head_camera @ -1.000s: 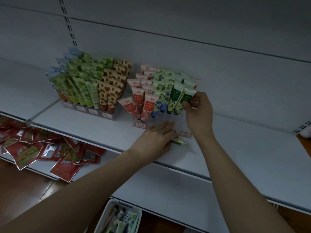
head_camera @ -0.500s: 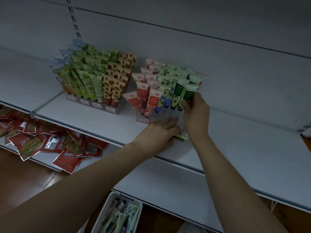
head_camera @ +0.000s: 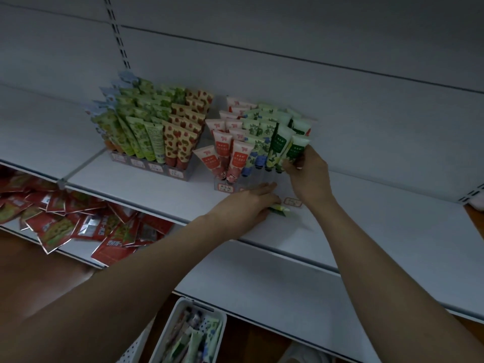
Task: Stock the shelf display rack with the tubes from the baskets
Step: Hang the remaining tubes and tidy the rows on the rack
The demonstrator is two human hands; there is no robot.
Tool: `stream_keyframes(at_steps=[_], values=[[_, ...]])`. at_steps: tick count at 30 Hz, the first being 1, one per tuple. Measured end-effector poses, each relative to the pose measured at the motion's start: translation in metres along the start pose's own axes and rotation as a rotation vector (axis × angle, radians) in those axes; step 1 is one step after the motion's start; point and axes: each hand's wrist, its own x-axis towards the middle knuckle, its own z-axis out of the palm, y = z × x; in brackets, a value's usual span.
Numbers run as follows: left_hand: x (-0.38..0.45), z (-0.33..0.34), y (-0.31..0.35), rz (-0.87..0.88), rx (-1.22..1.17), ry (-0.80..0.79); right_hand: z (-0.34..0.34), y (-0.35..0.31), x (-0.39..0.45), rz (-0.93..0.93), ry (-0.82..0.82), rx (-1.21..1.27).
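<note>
A clear display rack on the white shelf holds red, blue-flowered and green tubes. My right hand pinches a dark green tube at the rack's front right corner, cap down. My left hand lies on the shelf in front of the rack, fingers stretched, with a green tube partly under it. A white basket with several tubes sits below the shelf.
A second rack full of green and strawberry-print tubes stands to the left. Red snack packets are piled on the lower left shelf. A price label lies beside my right wrist. The shelf stretches bare to the right.
My view has shifted slightly. My right hand has lowered the dark green tube a little toward the rack's front row. My left hand stays on the shelf over the green tube.
</note>
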Motion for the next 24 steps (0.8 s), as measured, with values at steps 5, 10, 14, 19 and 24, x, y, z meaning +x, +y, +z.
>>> stream_keyframes(at_steps=[5,10,14,19,24], values=[[0.002,-0.013,0.015,-0.198,-0.235,0.067,-0.009,0.003,-0.006,0.078,-0.041,0.035],[0.005,-0.018,0.025,-0.394,-0.529,0.144,-0.022,-0.003,-0.008,0.156,-0.005,0.147],[0.006,-0.031,0.039,-0.666,-1.189,0.187,-0.033,-0.012,-0.024,0.294,0.017,0.308],[0.008,-0.033,0.045,-0.719,-1.347,0.211,-0.031,-0.026,-0.046,0.363,-0.293,0.466],[0.008,-0.031,0.042,-0.745,-1.252,0.186,-0.031,-0.019,-0.049,0.331,-0.319,0.460]])
